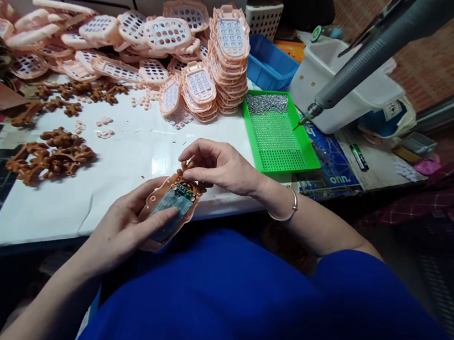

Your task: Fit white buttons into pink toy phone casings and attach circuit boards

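Observation:
My left hand (131,218) holds a pink plastic phone-shaped casing (193,212) with its inner side up, the thumb lying over a green circuit board (183,202) inside it. At the casing's far end, the fingers of my right hand (221,165) close on a small brown plastic piece (186,166), which touches the casing. Part of that piece is hidden by the fingers. Brown plastic pieces of the same colour lie in a heap (55,156) on the white tabletop (129,151) at the left.
A tall stack of pink casings (229,53) stands at the back, beside a loose pile of them (115,32). A green tray (284,135) holds small metal screws. An electric screwdriver (339,76) hangs over its right side. Blue (272,64) and white bins (337,95) stand behind.

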Motion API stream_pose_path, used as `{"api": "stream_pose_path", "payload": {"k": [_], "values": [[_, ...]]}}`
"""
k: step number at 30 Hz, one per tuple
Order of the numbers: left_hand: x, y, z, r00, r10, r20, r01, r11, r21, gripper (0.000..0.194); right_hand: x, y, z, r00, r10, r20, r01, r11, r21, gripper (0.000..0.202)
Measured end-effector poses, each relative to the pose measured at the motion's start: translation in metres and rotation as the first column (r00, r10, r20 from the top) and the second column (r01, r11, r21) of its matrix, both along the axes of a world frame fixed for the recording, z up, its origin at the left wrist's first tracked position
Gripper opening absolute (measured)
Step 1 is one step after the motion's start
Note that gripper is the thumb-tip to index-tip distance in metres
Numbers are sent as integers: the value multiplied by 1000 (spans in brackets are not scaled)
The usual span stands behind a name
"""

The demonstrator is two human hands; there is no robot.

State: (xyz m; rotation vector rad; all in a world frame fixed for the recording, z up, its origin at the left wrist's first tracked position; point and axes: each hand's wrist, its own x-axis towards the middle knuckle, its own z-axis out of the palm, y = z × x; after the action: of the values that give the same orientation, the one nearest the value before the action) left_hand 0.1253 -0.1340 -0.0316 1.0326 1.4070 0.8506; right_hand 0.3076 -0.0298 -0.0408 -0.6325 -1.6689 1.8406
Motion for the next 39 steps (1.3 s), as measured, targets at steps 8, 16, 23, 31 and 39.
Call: {"api": "stream_pose_path", "payload": {"k": [8, 16, 23, 31, 39], "values": [[5, 1, -5, 995, 62, 72, -63, 998, 22, 53, -7, 3, -6, 999, 3, 54, 1, 996, -86, 19], [6, 1, -4, 985, 79, 153, -74, 996, -42, 50, -13, -5, 0, 966, -170, 195, 120, 962, 245, 18], [4, 2, -2, 946, 114, 302, -90, 992, -91, 45, -22, 12, -8, 996, 0, 90, 24, 964, -265, 16], [4, 17, -11, 912, 203, 356, -225, 974, 21, 42, -25, 7, -13, 990, -139, 35, 141, 901, -411, 33], [11, 28, -18, 870, 219, 443, -278, 958, 71, 40, -29, 12, -15, 986, -128, 106, 147, 970, -194, 14]]}}
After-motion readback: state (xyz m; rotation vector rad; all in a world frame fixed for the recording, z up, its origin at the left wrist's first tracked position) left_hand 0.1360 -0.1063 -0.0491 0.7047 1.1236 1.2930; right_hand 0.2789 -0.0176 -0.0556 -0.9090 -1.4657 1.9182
